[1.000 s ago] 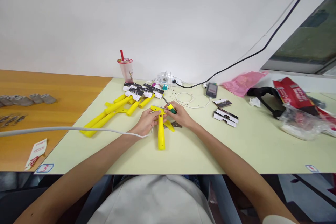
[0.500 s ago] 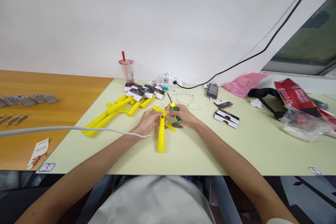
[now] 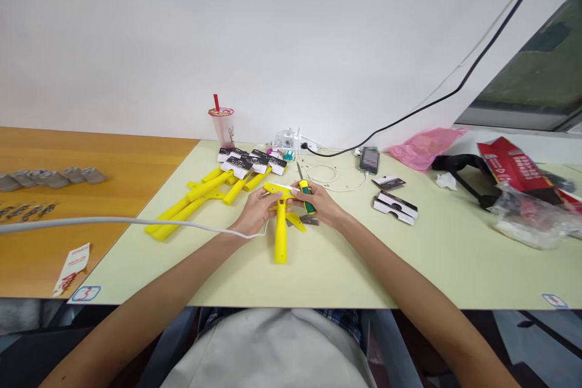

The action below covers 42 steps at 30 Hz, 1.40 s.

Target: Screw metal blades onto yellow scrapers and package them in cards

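Note:
A yellow T-shaped scraper [image 3: 281, 236] is held between both hands, its handle pointing towards me. A thin silvery strip, apparently a blade [image 3: 285, 186], shows along the top of its head. My left hand [image 3: 258, 211] grips the left end of the head, thumb on top. My right hand [image 3: 322, 201] pinches the right end and also keeps a green-and-yellow screwdriver [image 3: 308, 196], shaft pointing away. Just behind the handle lie a loose yellow piece [image 3: 296, 222] and flat grey blades [image 3: 311, 219], partly hidden.
Several yellow scraper handles [image 3: 175, 218] with black-and-white cards [image 3: 237, 165] lie left, near a drink cup [image 3: 224, 128]. Cables run from a power strip [image 3: 291, 140] to a phone [image 3: 369, 160]. Cardboard sleeves [image 3: 394, 207], a red bag [image 3: 513, 163] and clear plastic [image 3: 530, 218] lie right.
The scraper head has tilted slightly, and a silvery strip now shows along its top edge. The screwdriver has turned a little more upright in my right hand. The whole view has shifted slightly.

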Motion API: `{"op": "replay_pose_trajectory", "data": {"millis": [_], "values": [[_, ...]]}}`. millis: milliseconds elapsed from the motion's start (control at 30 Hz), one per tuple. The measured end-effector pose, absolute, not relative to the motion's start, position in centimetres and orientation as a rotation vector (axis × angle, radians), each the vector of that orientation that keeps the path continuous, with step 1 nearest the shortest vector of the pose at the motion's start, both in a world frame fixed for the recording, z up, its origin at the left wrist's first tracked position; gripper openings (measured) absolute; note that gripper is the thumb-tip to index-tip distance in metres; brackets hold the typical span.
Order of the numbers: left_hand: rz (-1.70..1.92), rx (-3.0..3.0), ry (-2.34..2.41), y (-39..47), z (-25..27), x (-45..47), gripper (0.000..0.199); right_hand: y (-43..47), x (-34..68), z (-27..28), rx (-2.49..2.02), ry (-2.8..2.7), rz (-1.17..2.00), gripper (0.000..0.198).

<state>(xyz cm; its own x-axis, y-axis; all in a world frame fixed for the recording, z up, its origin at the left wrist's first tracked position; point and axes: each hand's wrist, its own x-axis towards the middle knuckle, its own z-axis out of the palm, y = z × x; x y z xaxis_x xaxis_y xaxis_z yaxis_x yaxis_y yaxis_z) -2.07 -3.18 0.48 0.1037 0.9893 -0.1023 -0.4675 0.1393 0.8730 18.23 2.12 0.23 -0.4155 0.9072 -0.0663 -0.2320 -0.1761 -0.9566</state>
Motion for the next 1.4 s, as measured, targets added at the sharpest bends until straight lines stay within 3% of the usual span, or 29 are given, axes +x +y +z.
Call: {"op": "replay_pose_trajectory", "data": {"millis": [200,367,633,967,1400], "values": [[1.251,0.806,0.836,-3.3,0.5,-2.0,0.036,1.4,18.6,-0.1,-0.881,-1.189,1.747,0.04],[1.244,0.802,0.812,-3.6,0.9,-1.8,0.039,1.1,18.5,0.2,-0.868,-1.141,1.744,0.043],[1.226,0.773,0.796,-3.8,1.5,-1.7,0.067,0.7,18.3,1.0,-0.878,-1.077,1.753,0.045],[1.209,0.785,0.791,-3.8,1.4,-1.7,0.068,0.9,18.4,1.0,-0.918,-1.074,1.682,0.051],[1.189,0.797,0.786,-3.9,1.4,-1.7,0.055,0.5,18.5,1.5,-0.937,-1.141,1.708,0.057]]}}
